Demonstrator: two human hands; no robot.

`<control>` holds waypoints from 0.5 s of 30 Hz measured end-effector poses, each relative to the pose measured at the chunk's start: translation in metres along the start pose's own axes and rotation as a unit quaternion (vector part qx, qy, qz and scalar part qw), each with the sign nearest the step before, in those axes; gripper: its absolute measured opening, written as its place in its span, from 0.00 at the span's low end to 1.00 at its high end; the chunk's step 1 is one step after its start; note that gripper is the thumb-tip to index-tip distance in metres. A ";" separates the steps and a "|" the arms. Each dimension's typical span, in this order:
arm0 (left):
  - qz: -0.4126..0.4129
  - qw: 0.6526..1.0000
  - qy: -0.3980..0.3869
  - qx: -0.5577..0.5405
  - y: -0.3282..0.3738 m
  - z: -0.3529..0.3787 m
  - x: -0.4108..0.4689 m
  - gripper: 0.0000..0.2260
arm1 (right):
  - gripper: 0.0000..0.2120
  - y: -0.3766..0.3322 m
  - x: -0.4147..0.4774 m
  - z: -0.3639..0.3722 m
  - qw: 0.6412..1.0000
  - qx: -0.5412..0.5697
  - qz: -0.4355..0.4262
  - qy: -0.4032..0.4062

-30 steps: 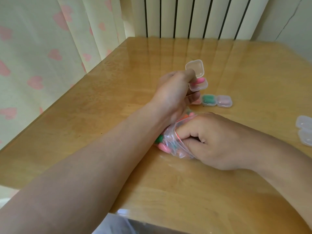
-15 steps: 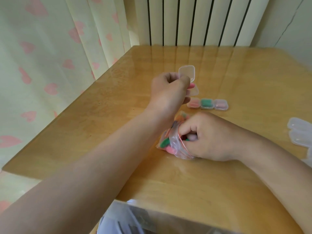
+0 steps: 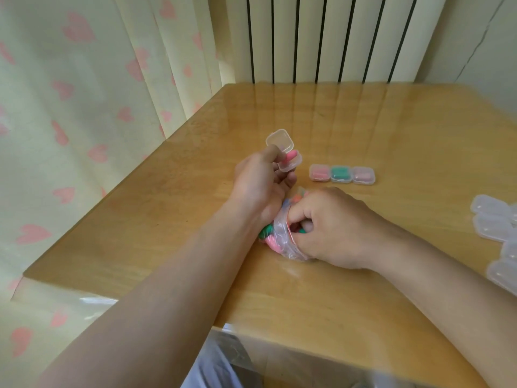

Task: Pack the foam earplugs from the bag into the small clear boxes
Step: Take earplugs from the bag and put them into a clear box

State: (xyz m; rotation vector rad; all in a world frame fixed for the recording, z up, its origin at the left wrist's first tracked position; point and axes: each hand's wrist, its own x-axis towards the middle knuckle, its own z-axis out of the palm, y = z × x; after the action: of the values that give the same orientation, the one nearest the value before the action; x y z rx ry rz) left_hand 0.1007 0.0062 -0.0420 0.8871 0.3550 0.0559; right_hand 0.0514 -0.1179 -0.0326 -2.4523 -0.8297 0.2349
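Note:
My left hand [image 3: 261, 180] holds a small clear box [image 3: 289, 162] above the table, its lid [image 3: 279, 140] flipped up and a pink earplug [image 3: 289, 157] lying in it. The clear plastic bag [image 3: 279, 236] of pink, green and orange foam earplugs lies on the table just below that hand. My right hand [image 3: 333, 228] has its fingers curled inside the bag's mouth; what they hold is hidden.
Three closed filled boxes [image 3: 342, 175] stand in a row behind the bag: pink, green, pink. Several empty clear boxes [image 3: 495, 219] lie at the table's right edge. The wooden table [image 3: 391, 130] meets a heart-print curtain [image 3: 84, 107] on the left and a radiator behind.
The view has tilted, so everything sits lower in frame. My left hand has kept the open box raised while my right hand's fingers work inside the bag.

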 end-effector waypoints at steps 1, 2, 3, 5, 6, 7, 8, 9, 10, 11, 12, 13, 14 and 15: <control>-0.002 1.000 -0.004 0.002 0.001 0.000 -0.001 0.08 | 0.14 0.003 0.000 0.001 1.000 0.021 -0.001 -0.002; 0.001 1.000 -0.009 0.004 0.002 -0.001 -0.001 0.08 | 0.12 0.006 0.000 0.001 0.999 0.043 -0.004 -0.004; 0.008 1.000 -0.015 0.006 0.003 -0.001 -0.002 0.08 | 0.10 0.009 0.001 0.001 0.998 0.064 -0.008 -0.004; 0.035 0.999 -0.027 0.001 0.006 -0.002 -0.002 0.08 | 0.09 0.012 0.001 -0.001 0.994 0.105 -0.016 -0.005; 0.046 0.998 -0.033 -0.003 0.008 -0.002 -0.002 0.08 | 0.08 0.012 0.000 -0.004 0.992 0.122 -0.020 -0.009; 0.052 0.998 -0.041 -0.006 0.009 -0.002 -0.003 0.08 | 0.07 0.013 0.000 -0.006 0.991 0.134 -0.026 -0.014; 0.054 0.997 -0.050 -0.007 0.009 -0.002 -0.004 0.08 | 0.05 0.013 -0.001 -0.008 0.990 0.139 -0.030 -0.021; 0.051 0.997 -0.058 -0.004 0.009 -0.002 -0.005 0.08 | 0.04 0.014 -0.001 -0.010 0.989 0.141 -0.030 -0.026; 0.047 0.997 -0.064 0.005 0.009 -0.001 -0.007 0.08 | 0.04 0.014 -0.002 -0.011 0.989 0.141 -0.028 -0.030; 0.044 0.997 -0.068 0.018 0.008 -0.001 -0.009 0.08 | 0.04 0.014 -0.002 -0.012 0.989 0.142 -0.025 -0.033; 0.044 0.996 -0.070 0.034 0.008 -0.001 -0.010 0.08 | 0.04 0.014 -0.003 -0.014 0.988 0.147 -0.019 -0.035; 0.045 0.995 -0.071 0.049 0.008 -0.001 -0.010 0.08 | 0.04 0.014 -0.003 -0.016 0.988 0.151 -0.014 -0.036; 0.047 0.994 -0.072 0.064 0.007 -0.002 -0.011 0.08 | 0.04 0.014 -0.004 -0.018 0.988 0.151 -0.009 -0.037; 0.048 0.993 -0.072 0.077 0.007 -0.002 -0.011 0.07 | 0.04 0.015 -0.005 -0.021 0.988 0.147 -0.006 -0.035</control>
State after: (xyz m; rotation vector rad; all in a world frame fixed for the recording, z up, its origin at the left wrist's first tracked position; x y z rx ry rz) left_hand 0.0904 0.0098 -0.0345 1.0545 0.1829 0.0532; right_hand 0.0617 -0.1394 -0.0232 -2.1721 -0.7789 0.4107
